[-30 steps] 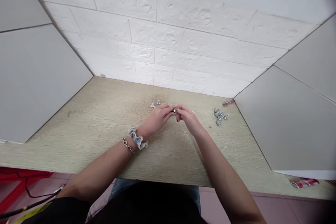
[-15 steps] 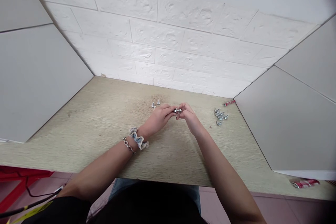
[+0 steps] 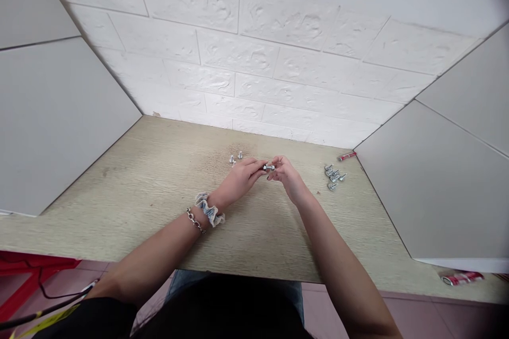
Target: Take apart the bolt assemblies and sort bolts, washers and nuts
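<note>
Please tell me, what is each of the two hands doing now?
Left hand: closed, fingers pinching a metal bolt.
Right hand: fingers curled around the bolt's other end; firm grip or light touch, cannot be told.

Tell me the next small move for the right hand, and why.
Probably close the right hand's fingers lightly on the metal bolt's exposed end: the left hand holds the other end, while the right fingers look parted around this one.
</note>
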A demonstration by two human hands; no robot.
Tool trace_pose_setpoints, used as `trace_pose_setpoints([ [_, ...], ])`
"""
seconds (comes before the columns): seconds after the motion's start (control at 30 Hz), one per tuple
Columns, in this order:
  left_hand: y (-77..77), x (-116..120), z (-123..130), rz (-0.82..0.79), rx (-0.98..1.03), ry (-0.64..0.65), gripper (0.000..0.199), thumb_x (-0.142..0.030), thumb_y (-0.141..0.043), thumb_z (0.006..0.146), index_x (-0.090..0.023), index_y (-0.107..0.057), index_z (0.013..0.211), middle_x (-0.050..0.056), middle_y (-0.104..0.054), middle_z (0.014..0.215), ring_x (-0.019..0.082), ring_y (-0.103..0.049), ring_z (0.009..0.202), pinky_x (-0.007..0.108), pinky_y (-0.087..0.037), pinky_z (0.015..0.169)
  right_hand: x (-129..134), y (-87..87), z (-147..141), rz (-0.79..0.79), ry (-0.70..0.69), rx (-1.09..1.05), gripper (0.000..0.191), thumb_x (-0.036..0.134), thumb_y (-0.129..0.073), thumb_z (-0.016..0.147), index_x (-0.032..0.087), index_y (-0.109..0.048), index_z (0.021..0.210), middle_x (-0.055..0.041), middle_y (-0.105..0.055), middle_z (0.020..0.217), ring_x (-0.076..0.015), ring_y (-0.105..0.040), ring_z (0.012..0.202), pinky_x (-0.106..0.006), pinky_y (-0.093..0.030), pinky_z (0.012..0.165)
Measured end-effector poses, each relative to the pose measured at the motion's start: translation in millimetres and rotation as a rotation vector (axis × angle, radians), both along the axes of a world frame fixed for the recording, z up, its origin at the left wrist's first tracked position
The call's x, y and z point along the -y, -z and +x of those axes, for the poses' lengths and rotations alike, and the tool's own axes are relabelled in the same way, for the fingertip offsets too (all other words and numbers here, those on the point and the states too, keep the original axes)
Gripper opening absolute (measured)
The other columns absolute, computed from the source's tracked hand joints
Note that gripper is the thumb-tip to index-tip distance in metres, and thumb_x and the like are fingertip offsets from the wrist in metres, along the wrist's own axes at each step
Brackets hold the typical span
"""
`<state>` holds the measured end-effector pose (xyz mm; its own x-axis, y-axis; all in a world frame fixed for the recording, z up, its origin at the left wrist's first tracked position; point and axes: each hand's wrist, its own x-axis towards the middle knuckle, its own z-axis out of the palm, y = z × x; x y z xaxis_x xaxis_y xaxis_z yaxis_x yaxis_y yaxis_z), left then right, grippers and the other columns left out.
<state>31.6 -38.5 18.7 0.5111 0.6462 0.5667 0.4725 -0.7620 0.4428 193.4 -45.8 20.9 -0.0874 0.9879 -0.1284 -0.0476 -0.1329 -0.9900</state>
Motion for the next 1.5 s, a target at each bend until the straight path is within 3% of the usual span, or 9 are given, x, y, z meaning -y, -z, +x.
trace_pose_setpoints([
  [0.2,1.1,-0.7,-0.6,-0.018,0.009,-0.022,0.027,-0.025,-0.042,0.089,-0.014,-0.054,0.111,0.006,-0.059,0.088,0.015,-0.056,0.081,0.026,-0.045,0.074,1.5,-1.1,-3.2,0.015,-0.044,0.163,0.044,0.054,-0.040,0.077,0.018,-0.041,0.053,-0.0002,-0.046,0.050,-0.0124,-0.044,0.053,-0.031,-0.037,0.064],
  [0.33,0.7,-0.6,-1.1,-0.017,0.027,-0.047,0.027,-0.025,-0.042,0.090,-0.014,-0.055,0.111,0.006,-0.060,0.086,0.014,-0.056,0.078,0.025,-0.045,0.072,2.3,-0.9,-2.7,0.064,-0.037,0.042,0.018,0.036,-0.052,0.070,0.019,-0.047,0.070,0.0025,-0.051,0.064,-0.0113,-0.048,0.060,-0.028,-0.037,0.065],
  [0.43,-0.1,-0.1,-1.2,-0.020,0.039,-0.066,0.027,-0.024,-0.042,0.089,-0.013,-0.055,0.110,0.006,-0.060,0.086,0.014,-0.056,0.079,0.025,-0.045,0.073,0.6,0.9,-1.5,0.061,0.007,-0.006,0.021,0.036,-0.053,0.069,0.022,-0.047,0.083,0.0033,-0.055,0.075,-0.0100,-0.049,0.060,-0.027,-0.038,0.064],
  [0.57,-0.2,0.5,-0.9,-0.012,0.043,-0.061,0.027,-0.023,-0.043,0.089,-0.012,-0.055,0.110,0.006,-0.061,0.087,0.014,-0.057,0.080,0.025,-0.045,0.074,0.4,0.4,-2.6,0.065,0.030,0.093,0.043,0.058,-0.040,0.077,0.018,-0.046,0.063,-0.0004,-0.053,0.061,-0.0114,-0.046,0.053,-0.029,-0.037,0.061],
  [0.7,0.0,0.9,-0.7,-0.016,0.056,-0.056,0.026,-0.024,-0.043,0.089,-0.012,-0.056,0.109,0.007,-0.061,0.087,0.014,-0.057,0.080,0.025,-0.045,0.074,3.6,-4.2,-4.3,0.090,-0.027,0.155,0.046,0.056,-0.045,0.076,0.018,-0.041,0.051,0.0002,-0.045,0.051,-0.0112,-0.044,0.052,-0.029,-0.036,0.059],
  [0.9,-1.7,1.3,-1.2,-0.024,0.069,-0.056,0.026,-0.024,-0.043,0.089,-0.015,-0.056,0.109,0.006,-0.061,0.089,0.014,-0.057,0.081,0.025,-0.045,0.074,2.3,-4.3,-2.9,0.069,0.020,0.078,0.028,0.041,-0.053,0.070,0.022,-0.046,0.089,0.0041,-0.057,0.072,-0.0087,-0.048,0.052,-0.025,-0.035,0.057],
  [1.2,-2.1,1.8,0.1,-0.025,0.055,-0.053,0.025,-0.022,-0.044,0.089,-0.012,-0.056,0.109,0.007,-0.061,0.088,0.014,-0.058,0.082,0.025,-0.046,0.074,2.5,-5.1,-3.6,0.116,0.020,0.230,0.054,0.061,-0.040,0.077,0.018,-0.045,0.045,-0.0016,-0.046,0.045,-0.0123,-0.045,0.053,-0.029,-0.035,0.061],
  [1.37,-1.1,-1.7,-1.6,-0.008,0.086,-0.105,0.025,-0.022,-0.045,0.088,-0.013,-0.056,0.109,0.006,-0.062,0.088,0.014,-0.058,0.081,0.026,-0.046,0.075,2.7,-6.6,-3.1,0.191,-0.029,0.083,0.031,0.048,-0.053,0.073,0.018,-0.053,0.063,0.0000,-0.053,0.060,-0.0120,-0.047,0.059,-0.028,-0.038,0.062],
  [1.5,-0.2,-1.3,-1.3,0.010,0.069,-0.075,0.025,-0.021,-0.045,0.088,-0.013,-0.055,0.110,0.006,-0.061,0.088,0.014,-0.057,0.080,0.026,-0.046,0.074,0.2,-1.7,-2.8,0.147,-0.014,0.063,0.044,0.059,-0.044,0.076,0.018,-0.052,0.063,-0.0019,-0.054,0.060,-0.0128,-0.047,0.056,-0.029,-0.038,0.060],
])
